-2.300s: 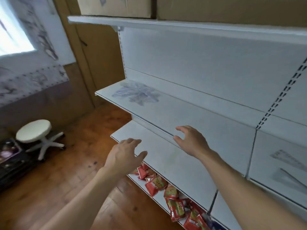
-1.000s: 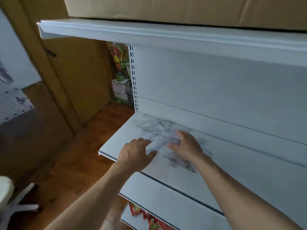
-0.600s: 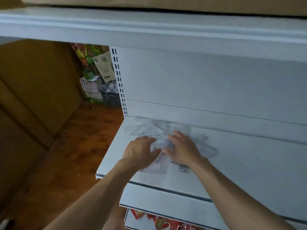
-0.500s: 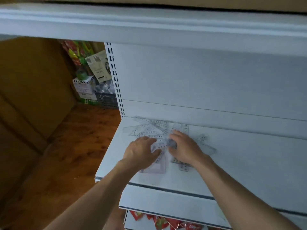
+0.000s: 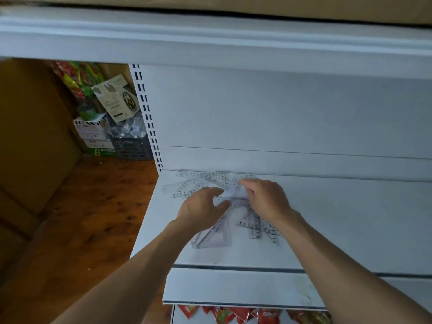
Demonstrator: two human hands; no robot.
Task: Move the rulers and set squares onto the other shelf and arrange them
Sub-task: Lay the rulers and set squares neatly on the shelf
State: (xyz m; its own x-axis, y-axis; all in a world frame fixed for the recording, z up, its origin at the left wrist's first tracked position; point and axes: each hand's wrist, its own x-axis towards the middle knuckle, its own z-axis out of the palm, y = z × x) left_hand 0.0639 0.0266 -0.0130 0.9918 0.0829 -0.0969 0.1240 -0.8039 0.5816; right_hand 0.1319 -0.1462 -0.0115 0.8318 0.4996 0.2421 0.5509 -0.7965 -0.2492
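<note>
Head view: clear rulers [image 5: 189, 188] and set squares [image 5: 216, 239] lie in a loose heap at the left end of the white shelf [image 5: 350, 220], reaching its back panel. The left grip [image 5: 203, 209] pinches rulers mid-heap. Just beside it, the right grip [image 5: 267, 199] curls its fingers over rulers.

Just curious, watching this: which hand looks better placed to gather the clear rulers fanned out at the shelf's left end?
Likely the left hand: it sits just beside those fanned rulers on the shelf, while the right hand curls over the middle of the ruler pile and would have to cross the left.
</note>
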